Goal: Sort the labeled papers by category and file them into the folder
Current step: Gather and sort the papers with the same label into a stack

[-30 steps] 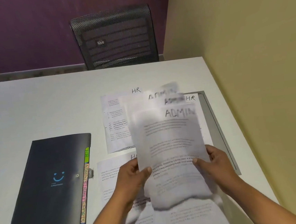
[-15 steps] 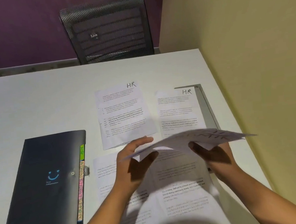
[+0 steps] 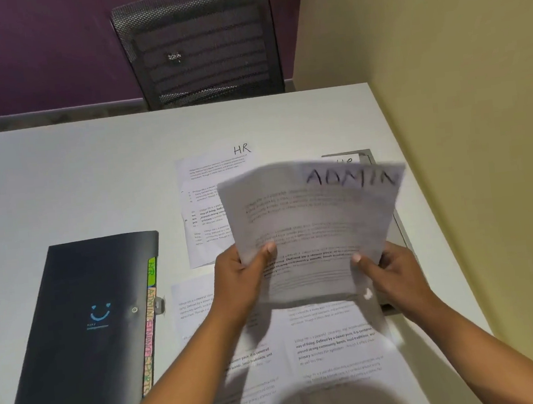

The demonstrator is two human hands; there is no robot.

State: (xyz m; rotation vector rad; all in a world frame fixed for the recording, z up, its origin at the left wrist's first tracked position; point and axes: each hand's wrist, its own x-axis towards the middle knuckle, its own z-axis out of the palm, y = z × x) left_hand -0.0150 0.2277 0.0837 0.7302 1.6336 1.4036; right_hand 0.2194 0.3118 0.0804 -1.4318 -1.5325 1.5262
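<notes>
head view: you are holding a stack of admin papers (image 3: pixel 316 229) upright in front of you, above the white table (image 3: pixel 93 173), with the handwritten word "admin" showing at its top right corner. half a second ago the stack was lying nearly flat between your hands, and a second ago it was fanned so that three admin labels were showing. now only one label is showing, so the admin sheets seem squared into one pile and ready for filing. your left hand (image 3: pixel 240 279) is pinching the lower left edge, thumb on the front. your right hand (image 3: pixel 392 274) is pinching the lower right edge the same way.

the black folder (image 3: pixel 85 330) is lying closed on the table to your left, well apart from the stack. coloured tabs (image 3: pixel 150 323) are sticking out along its right edge. it will need opening first, and both hands are busy.

an hr sheet (image 3: pixel 212 190) is lying flat beyond the stack, partly hidden by it. a second hr sheet (image 3: pixel 347 160) is peeking over the stack's top edge, on a grey panel (image 3: pixel 403 231). more printed sheets (image 3: pixel 335 351) are lying under your forearms, labels hidden. a mesh chair (image 3: pixel 201 45) is standing past the far edge.
</notes>
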